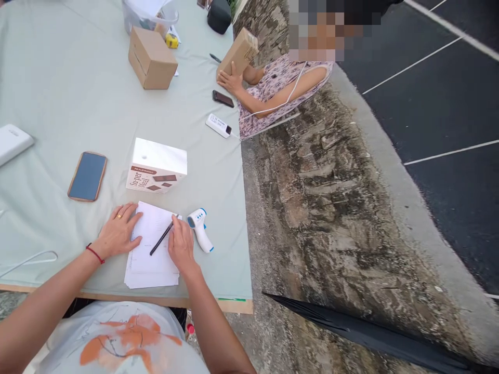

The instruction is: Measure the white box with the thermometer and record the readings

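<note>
Near the bench's front edge, the left hand (117, 232) lies flat, fingers spread, on a paper stack (153, 254). The right hand (180, 244) pinches a black pen (162, 238) over it.

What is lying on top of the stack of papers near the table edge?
On the stack of papers lie a black pen, the left hand flat at its left edge and the right hand touching the pen. Any writing beneath the hands is covered.
</note>
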{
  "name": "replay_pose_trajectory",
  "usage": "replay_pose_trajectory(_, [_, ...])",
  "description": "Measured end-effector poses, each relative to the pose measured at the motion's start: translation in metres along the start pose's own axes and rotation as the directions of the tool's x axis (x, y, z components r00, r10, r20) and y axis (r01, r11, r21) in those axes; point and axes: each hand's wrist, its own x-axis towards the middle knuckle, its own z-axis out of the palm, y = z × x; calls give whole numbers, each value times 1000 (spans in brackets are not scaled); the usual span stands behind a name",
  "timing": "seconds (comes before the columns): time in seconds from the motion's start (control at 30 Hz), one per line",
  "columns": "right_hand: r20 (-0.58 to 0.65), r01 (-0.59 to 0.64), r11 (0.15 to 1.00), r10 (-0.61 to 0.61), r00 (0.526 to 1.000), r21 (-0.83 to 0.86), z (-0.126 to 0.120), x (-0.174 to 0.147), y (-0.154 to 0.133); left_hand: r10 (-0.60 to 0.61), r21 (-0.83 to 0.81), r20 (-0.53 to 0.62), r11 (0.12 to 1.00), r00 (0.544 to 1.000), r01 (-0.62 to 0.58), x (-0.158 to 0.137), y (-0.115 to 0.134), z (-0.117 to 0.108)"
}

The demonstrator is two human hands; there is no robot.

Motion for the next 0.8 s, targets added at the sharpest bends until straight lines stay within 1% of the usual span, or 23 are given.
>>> replay_pose_trajectory(0.07, [54,-31,998,34,998,-54,4,-14,2,3,-5,-12,1000,1000,-4,0,-1,0])
replay_pose_trajectory(0.13, [96,-66,996,71,993,-52,6,-23,3,4,-20,-19,1000,1000,-4,-1,-2,1])
replay_pose_trajectory(0.23, [129,-101,995,99,987,6,8,-29,4,-17,-53,-38,998,999,15,-3,-5,1])
replay_pose_trajectory(0.33, [113,-123,990,114,987,74,6,-29,6,-81,-118,-71,990,994,72,-4,-5,-4])
replay_pose_trajectory(0.43, [67,-136,982,128,990,128,3,-28,9,-156,-272,-84,954,984,128,-4,3,-19])
replay_pose_trajectory(0.5, [38,-141,977,137,990,161,1,-27,10,-231,-430,-62,884,971,183,-2,18,-40])
replay_pose_trajectory(0.53, [25,-143,974,140,990,176,0,-27,11,-249,-520,-23,830,968,201,-2,28,-54])
replay_pose_trajectory(0.57, [12,-142,972,142,990,187,0,-27,12,-226,-615,22,765,974,191,-1,40,-70])
replay_pose_trajectory(0.6, [0,-142,970,145,989,195,-1,-27,12,-178,-699,58,695,982,167,-1,52,-88])
replay_pose_trajectory(0.63, [-13,-144,970,149,989,197,-1,-27,13,-105,-762,74,636,992,124,-1,63,-107])
replay_pose_trajectory(0.67, [-24,-147,970,155,988,195,-1,-27,13,-7,-804,73,591,997,63,-1,74,-126])
replay_pose_trajectory(0.7, [-34,-152,970,161,986,191,-1,-26,13,98,-845,54,535,994,-6,-2,84,-143])
replay_pose_trajectory(0.73, [-45,-154,970,166,985,188,0,-26,13,204,-883,25,463,979,-74,-4,92,-158])
replay_pose_trajectory(0.77, [-56,-154,971,167,984,185,0,-26,12,301,-915,9,388,954,-114,-5,98,-170])
replay_pose_trajectory(0.8, [-67,-150,972,165,984,183,0,-26,12,428,-944,6,302,904,-137,-8,102,-178])
